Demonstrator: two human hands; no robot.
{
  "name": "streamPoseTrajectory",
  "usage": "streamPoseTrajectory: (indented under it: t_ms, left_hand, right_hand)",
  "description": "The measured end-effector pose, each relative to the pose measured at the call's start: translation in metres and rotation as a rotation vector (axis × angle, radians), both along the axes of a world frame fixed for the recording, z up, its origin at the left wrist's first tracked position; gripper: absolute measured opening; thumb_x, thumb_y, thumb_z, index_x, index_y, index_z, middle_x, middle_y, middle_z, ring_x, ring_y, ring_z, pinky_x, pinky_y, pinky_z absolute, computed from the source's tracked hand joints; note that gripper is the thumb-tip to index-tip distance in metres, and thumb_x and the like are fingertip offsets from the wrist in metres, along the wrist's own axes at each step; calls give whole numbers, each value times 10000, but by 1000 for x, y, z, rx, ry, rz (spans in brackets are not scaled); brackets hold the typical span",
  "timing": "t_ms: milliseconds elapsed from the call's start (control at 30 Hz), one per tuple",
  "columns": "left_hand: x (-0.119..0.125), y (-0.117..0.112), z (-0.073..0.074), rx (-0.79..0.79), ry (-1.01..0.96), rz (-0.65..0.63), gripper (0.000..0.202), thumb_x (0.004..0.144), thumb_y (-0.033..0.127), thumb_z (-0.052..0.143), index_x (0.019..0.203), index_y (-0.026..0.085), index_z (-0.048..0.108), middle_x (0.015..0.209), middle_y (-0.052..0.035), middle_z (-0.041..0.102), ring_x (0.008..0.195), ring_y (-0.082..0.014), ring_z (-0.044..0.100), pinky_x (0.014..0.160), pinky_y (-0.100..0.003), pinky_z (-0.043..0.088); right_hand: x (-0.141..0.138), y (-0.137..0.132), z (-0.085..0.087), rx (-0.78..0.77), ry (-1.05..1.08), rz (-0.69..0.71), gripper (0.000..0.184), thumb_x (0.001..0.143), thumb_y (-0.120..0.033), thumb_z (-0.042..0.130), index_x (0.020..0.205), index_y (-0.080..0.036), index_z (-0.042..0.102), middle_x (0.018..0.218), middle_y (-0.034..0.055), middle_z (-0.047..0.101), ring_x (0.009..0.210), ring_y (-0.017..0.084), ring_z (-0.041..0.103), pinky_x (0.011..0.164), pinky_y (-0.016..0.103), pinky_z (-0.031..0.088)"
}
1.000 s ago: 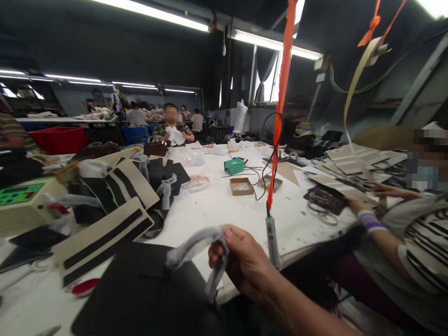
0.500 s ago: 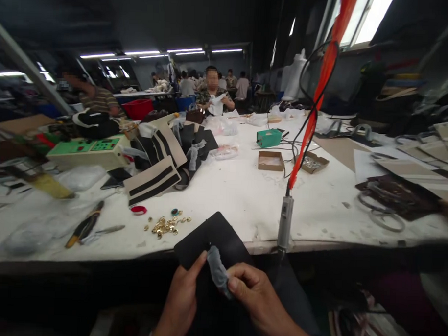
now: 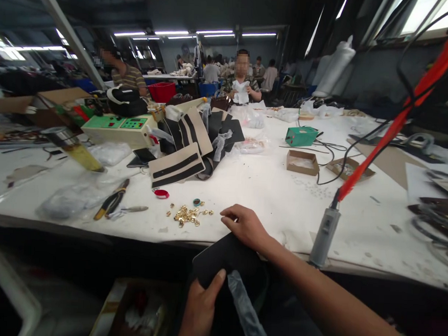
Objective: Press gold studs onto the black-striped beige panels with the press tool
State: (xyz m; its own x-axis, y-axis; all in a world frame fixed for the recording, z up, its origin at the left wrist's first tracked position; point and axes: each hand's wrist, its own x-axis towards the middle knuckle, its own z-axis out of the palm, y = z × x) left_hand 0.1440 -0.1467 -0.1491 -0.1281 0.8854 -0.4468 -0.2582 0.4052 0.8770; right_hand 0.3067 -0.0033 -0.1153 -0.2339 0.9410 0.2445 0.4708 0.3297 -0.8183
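My left hand [image 3: 203, 304] grips the near left part of a black leather-like panel [image 3: 213, 260], thumb on top. A strap wrapped in cloudy plastic [image 3: 244, 303] hangs down from the panel, loose at its lower end. Above the panel's far corner, my right hand [image 3: 246, 226] stretches toward the table with its fingers a little apart and nothing visible in them. To its left, several small gold metal fittings [image 3: 187, 215] lie in a loose pile. A small teal-rimmed round item [image 3: 197, 202] and a red oval item [image 3: 161, 194] are close by.
Pliers [image 3: 112, 199] and a pointed tool [image 3: 134, 209] lie left on the white table [image 3: 260, 184]. Striped beige panels [image 3: 178, 165] are heaped behind. A grey device [image 3: 325, 237] hangs from an orange-wrapped cable at right. A co-worker [image 3: 245, 88] sits across the table.
My right hand has let go of the plastic-wrapped strap and moved forward over the panel's far edge. The strap now hangs lower. The view has swung to the right-hand side, shifting things.
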Motion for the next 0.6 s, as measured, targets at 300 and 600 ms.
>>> streamPoseTrajectory:
  t_ms: [300, 600]
  left_hand:
    - [-38, -3, -12, -55, -28, 136, 689, 699, 589, 908, 1227, 166, 780, 1240, -149, 791, 1267, -398, 689, 1174, -536, 471]
    - [-46, 7, -26, -72, -53, 105, 651, 782, 547, 869, 1313, 195, 734, 1295, -104, 777, 1309, -358, 667, 1182, -494, 472]
  right_hand:
    - [-52, 65, -39, -52, -436, 107, 253, 973, -284, 661, 1191, -258, 787, 1145, 54, 735, 990, 196, 691, 885, 284, 480]
    - [-37, 74, -21, -116, -661, 150, 104, 856, -232, 694, 947, -203, 736, 958, 44, 728, 816, 178, 628, 669, 269, 385]
